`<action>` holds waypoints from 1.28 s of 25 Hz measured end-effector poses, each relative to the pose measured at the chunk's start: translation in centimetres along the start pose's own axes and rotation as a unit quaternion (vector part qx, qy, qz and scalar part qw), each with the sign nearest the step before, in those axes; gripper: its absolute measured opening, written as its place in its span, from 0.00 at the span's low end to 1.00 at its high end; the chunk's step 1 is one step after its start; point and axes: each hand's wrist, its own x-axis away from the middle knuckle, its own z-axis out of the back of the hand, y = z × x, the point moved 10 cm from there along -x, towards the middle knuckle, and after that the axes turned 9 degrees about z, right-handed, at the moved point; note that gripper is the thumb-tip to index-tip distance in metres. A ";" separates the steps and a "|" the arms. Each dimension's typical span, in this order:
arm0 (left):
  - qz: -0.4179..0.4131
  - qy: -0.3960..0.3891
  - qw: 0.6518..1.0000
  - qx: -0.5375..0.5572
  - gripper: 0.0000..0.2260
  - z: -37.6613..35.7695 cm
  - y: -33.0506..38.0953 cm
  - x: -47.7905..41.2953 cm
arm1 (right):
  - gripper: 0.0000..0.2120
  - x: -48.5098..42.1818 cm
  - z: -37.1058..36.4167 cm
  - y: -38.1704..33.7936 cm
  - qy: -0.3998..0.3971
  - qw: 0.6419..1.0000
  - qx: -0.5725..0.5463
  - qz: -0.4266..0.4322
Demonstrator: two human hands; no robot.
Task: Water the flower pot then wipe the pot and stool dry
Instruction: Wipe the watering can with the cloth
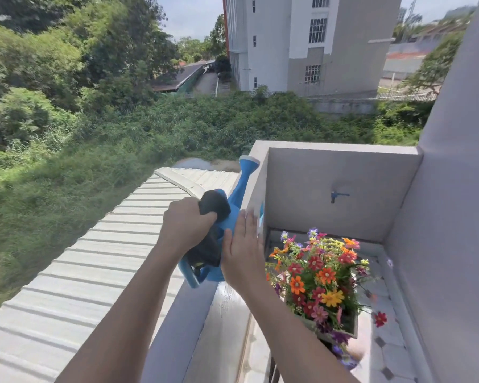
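The flower pot (353, 328), full of bright blooms, sits low on my right, inside the balcony wall (227, 305). My left hand (187, 225) has its fingers clenched round a dark cloth (215, 207) atop the blue watering can (228, 219). My right hand (242, 252) lies flat against the can's side, fingers straight and released. The can tilts over the wall's top, spout (245, 175) pointing away. Beyond are a blue tap (339, 195) and a ribbed roof (94, 258)

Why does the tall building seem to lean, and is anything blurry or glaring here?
Head view: the wide lens bends the building and the wall edges; hard sunlight fills the scene, with a bright sheen on the ledge; the flowers smear at their lower right, while the watering can looks fairly sharp.
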 end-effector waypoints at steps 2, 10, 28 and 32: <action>-0.031 0.025 0.999 0.032 0.13 2.2 4.8 1.5 | 0.26 0.0 5.3 -0.3 0.049 0.999 -0.004 0.022; -0.097 0.004 0.983 0.154 0.13 -0.3 24.6 10.9 | 0.26 5.8 26.8 7.6 0.138 0.990 -0.019 0.027; 0.006 -0.226 0.966 0.128 0.08 -56.5 21.0 31.3 | 0.42 35.0 12.3 55.3 -0.180 0.939 0.224 -0.191; 0.018 -0.269 0.957 0.105 0.08 -72.7 14.5 34.9 | 0.43 41.8 1.9 67.6 -0.203 0.927 0.222 -0.226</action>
